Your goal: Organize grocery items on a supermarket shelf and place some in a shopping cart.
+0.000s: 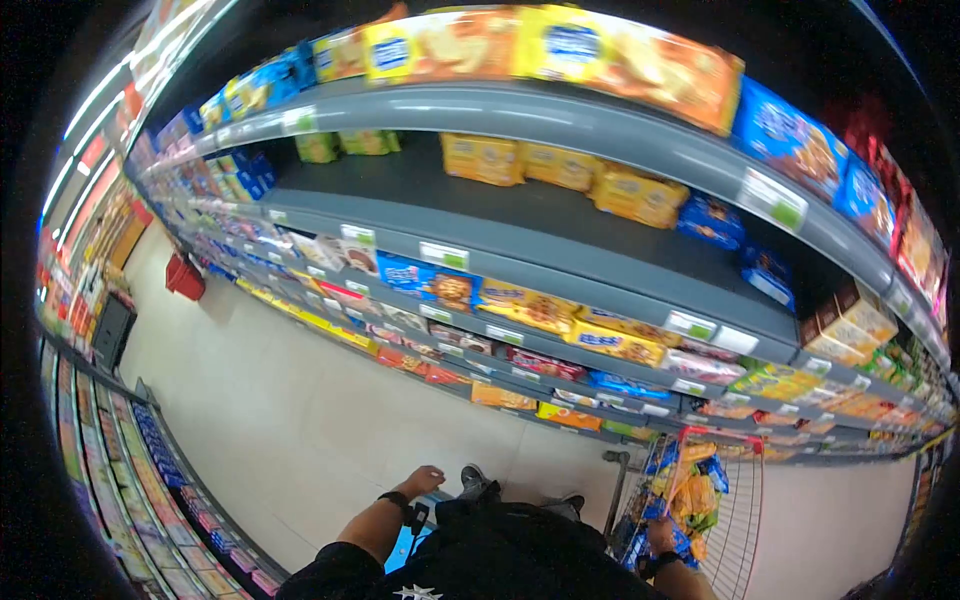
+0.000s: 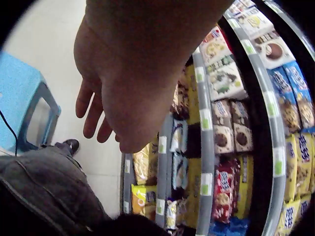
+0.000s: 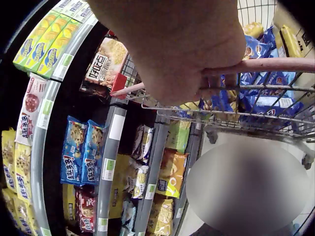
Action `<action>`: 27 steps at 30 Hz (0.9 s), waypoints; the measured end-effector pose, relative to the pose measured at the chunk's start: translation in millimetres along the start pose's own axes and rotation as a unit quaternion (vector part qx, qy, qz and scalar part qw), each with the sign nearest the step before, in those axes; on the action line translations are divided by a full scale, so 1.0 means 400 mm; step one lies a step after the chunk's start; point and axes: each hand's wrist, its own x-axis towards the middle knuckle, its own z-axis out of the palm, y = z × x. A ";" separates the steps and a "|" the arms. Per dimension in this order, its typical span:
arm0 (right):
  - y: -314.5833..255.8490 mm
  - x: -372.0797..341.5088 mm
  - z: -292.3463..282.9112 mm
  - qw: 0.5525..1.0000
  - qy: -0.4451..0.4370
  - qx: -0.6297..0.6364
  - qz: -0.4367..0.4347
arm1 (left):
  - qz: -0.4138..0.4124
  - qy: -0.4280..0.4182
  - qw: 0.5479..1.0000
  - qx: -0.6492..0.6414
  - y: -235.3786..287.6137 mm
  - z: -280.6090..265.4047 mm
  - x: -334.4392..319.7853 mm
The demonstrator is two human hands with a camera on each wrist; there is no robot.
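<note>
My right hand [image 3: 172, 59] grips the pink handle bar [image 3: 275, 65] of a wire shopping cart [image 1: 745, 500], its fingers mostly hidden behind the wrist. Blue and yellow snack packs [image 1: 695, 495] lie in the cart; through the wires in the right wrist view, blue packs [image 3: 270, 104] show. My left hand [image 1: 426, 480] hangs loosely at the other side of the body, fingers relaxed, with nothing in it. In the left wrist view that hand [image 2: 128, 93] overlaps the shelf of biscuit packs, and a blue plastic stool [image 2: 22, 98] stands beyond it.
A long shelf [image 1: 420, 205] runs across the front, with yellow biscuit packs [image 1: 525, 305] and blue packs [image 1: 790, 135] on its tiers. Another stocked shelf [image 1: 150, 470] lines the left side. A red bin [image 1: 184, 277] stands down the tiled aisle [image 1: 260, 380].
</note>
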 end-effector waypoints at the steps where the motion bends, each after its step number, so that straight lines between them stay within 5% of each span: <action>1: -0.026 -0.011 0.003 0.995 0.005 -0.101 0.001 | 0.001 0.006 1.000 -0.008 -0.068 -0.032 -0.016; 4: -0.232 -0.116 0.007 0.995 0.005 -0.014 0.097 | -0.034 0.004 0.994 -0.107 -0.231 -0.143 -0.060; 6: -0.116 -0.063 0.065 0.995 0.009 0.001 0.100 | 0.106 -0.026 0.993 -0.038 -0.292 -0.218 -0.095; 8: -0.088 -0.080 0.107 0.968 0.011 -0.203 -0.148 | 0.173 -0.054 0.983 -0.002 -0.322 -0.255 -0.100; 9: -0.020 -0.052 0.142 0.954 0.011 -0.242 -0.175 | 0.011 -0.038 0.992 -0.121 -0.323 -0.264 -0.091; 10: -0.003 -0.051 0.167 0.923 0.005 -0.320 -0.216 | -0.157 -0.024 0.961 -0.225 -0.325 -0.267 -0.087; 11: 0.018 -0.047 0.192 0.883 0.006 -0.392 -0.258 | -0.096 -0.018 0.972 -0.215 -0.327 -0.274 -0.085; 12: 0.043 -0.026 0.201 0.743 -0.006 -0.587 -0.320 | -0.102 -0.046 0.974 -0.199 -0.347 -0.283 -0.076; 13: -0.114 -0.127 0.238 0.944 0.105 -0.284 -0.132 | -0.013 -0.078 0.984 -0.161 -0.372 -0.301 -0.049; 14: -0.066 -0.112 0.271 0.930 0.096 -0.250 -0.252 | 0.078 -0.112 0.983 -0.125 -0.378 -0.310 -0.022; 15: -0.087 -0.138 0.291 0.949 0.051 -0.292 -0.103 | 0.077 -0.179 0.976 -0.097 -0.343 -0.315 0.004; 16: -0.232 -0.196 0.288 0.986 0.059 -0.151 -0.025 | -0.030 -0.145 0.979 -0.140 -0.284 -0.322 -0.001; 17: -0.400 -0.167 0.275 0.990 0.017 -0.138 -0.030 | -0.134 -0.076 0.969 -0.196 -0.246 -0.317 -0.025; 18: -0.426 -0.263 0.258 0.993 -0.001 -0.114 0.012 | -0.138 -0.120 0.970 -0.160 -0.219 -0.318 -0.002; 20: -0.406 -0.266 0.289 0.989 0.012 -0.136 -0.059 | -0.147 -0.096 0.975 -0.138 -0.186 -0.315 0.002; 24: -0.471 -0.319 0.342 0.987 -0.040 -0.141 0.067 | -0.157 -0.126 0.978 -0.050 -0.089 -0.349 0.055; 27: -0.524 -0.339 0.363 0.997 -0.060 0.007 -0.052 | -0.157 -0.093 0.983 -0.034 0.004 -0.361 0.080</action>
